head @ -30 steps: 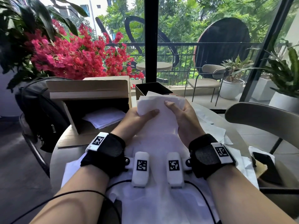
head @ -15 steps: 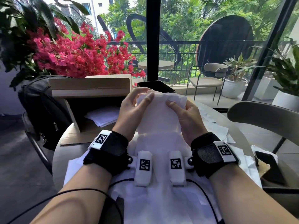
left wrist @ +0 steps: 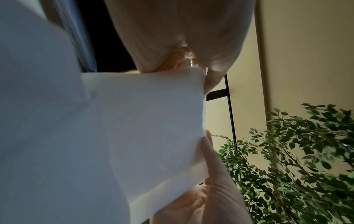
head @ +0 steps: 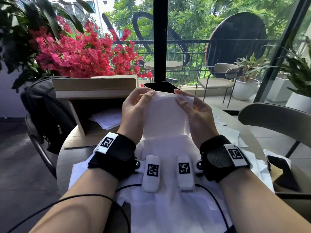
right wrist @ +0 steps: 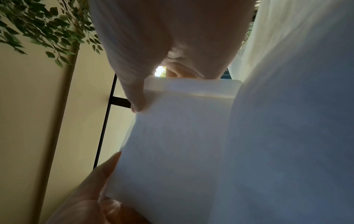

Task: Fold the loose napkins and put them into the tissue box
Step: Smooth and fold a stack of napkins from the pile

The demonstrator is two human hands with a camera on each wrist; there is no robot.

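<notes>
I hold a white napkin [head: 165, 115] upright above the table, its lower part hanging down to the pile. My left hand [head: 146, 97] pinches its top left corner and my right hand [head: 180, 97] pinches the top right corner. The left wrist view shows the napkin [left wrist: 143, 128] pinched under the palm, and the right wrist view shows the napkin [right wrist: 182, 136] the same way. The tissue box [head: 94, 88], a tan box open toward me, stands to the left with folded napkins [head: 107, 118] inside.
Loose white napkins [head: 168, 207] cover the round table [head: 64, 158] under my wrists. A black square container [head: 161, 85] stands behind the napkin. A black bag [head: 45, 111] hangs at left, a phone [head: 281, 174] lies at right, and a chair back [head: 276, 118] curves beyond it.
Both hands have lifted the napkin off the pile and raised it higher. The left thumb has slid up from the side to the top corner.
</notes>
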